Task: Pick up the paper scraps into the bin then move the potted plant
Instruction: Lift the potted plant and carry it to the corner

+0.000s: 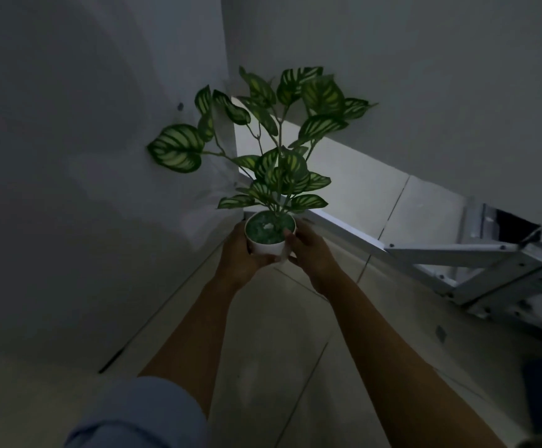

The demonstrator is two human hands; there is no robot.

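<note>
Dim corner here, and the left hand [242, 250] is wrapping around the left side of the small white round pot [268, 245], fingers curling underneath it. Between both hands the potted plant with striped green-and-cream leaves [276, 150] is riding upright, its foliage spreading above the hands toward the grey walls [69, 140]. The right hand [311, 250] is clasping the pot's right side, thumb lying at the rim. Below the hands, pale floor tiles [263, 334] are showing; off to the right of the right hand, a white metal frame [489, 263] is angling across.
</note>
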